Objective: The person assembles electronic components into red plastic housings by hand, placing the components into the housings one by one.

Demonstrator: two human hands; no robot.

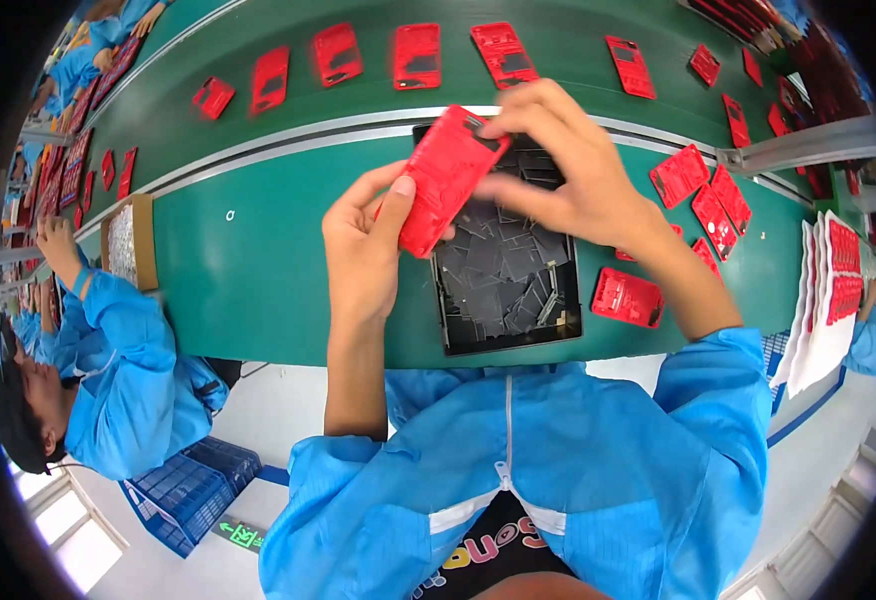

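Above the green bench I hold a red plastic shell point(450, 180), shaped like a phone case, tilted in the air. My left hand point(363, 235) is closed on its lower left side, with the thumb lying across its face. At the upper right end, the fingertips of my right hand point(568, 165) touch a dark patch on the shell. That hand's thumb is stretched out below, apart from the fingers. Under both hands stands a black tray point(446, 330) filled with loose thin dark grey pieces point(493, 265); my hands partly cover its far end.
Several red shells point(628, 297) lie right of the tray. Beyond a metal rail, more shells point(417, 57) lie on a green belt point(378, 110). At left are a cardboard box point(143, 240) and a co-worker in blue point(128, 370). White sheets holding red parts point(818, 290) stand far right.
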